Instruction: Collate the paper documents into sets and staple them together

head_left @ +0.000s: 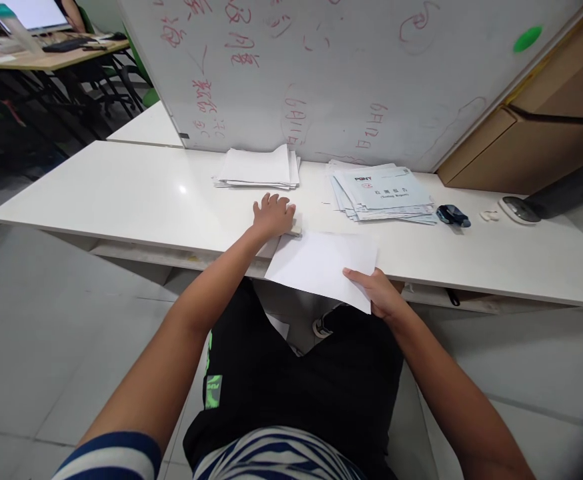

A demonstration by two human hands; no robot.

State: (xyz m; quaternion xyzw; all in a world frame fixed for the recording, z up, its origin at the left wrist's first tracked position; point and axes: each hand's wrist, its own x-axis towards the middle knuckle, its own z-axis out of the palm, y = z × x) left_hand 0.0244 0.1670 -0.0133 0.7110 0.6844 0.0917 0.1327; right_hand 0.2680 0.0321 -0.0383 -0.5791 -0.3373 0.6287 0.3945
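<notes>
A blank white sheet point(321, 265) lies at the near edge of the white table point(136, 193), its near corner hanging over the edge. My right hand point(379, 291) pinches that near corner, thumb on top. My left hand point(273, 215) rests knuckles-up on the table just left of the sheet, fingers curled over a small pale object point(295, 229) that I cannot make out. A stack of white folded papers point(259, 168) lies beyond my left hand. A stack of printed blue-grey forms point(384, 193) lies beyond the sheet to the right.
A whiteboard with red writing point(331, 73) leans at the table's back. A dark blue small device point(452, 215), white earbuds point(489, 215) and a round grey gadget point(519, 209) sit at right. Cardboard boxes point(546, 133) stand far right; a desk with monitor point(36, 40) far left.
</notes>
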